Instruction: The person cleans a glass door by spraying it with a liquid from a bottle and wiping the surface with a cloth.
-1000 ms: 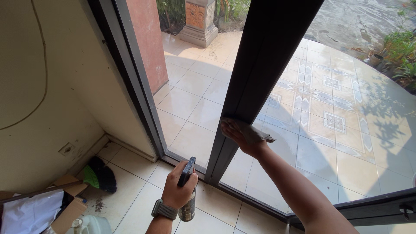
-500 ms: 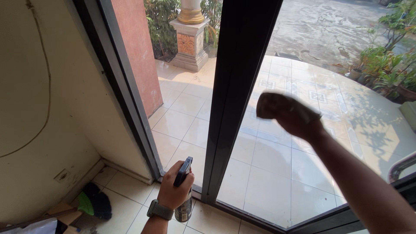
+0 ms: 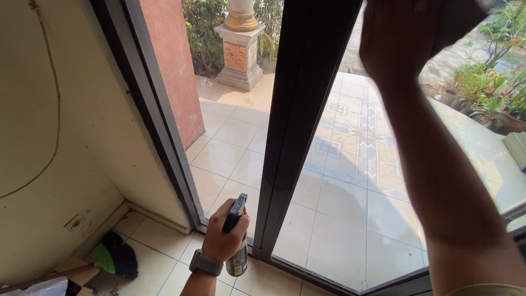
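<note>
Two hands — left hand (image 3: 222, 238), right hand (image 3: 402, 41) — one spray bottle (image 3: 236, 241), one broom (image 3: 118, 260).

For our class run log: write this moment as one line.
left hand: holds spray bottle low | right hand: raised at glass door | broom: floor corner

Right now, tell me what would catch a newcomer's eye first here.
The raised right hand fills the top right, pressed near the glass. A dark door frame runs up the middle. Low down, the left hand grips a spray bottle above the tiled floor.
</note>
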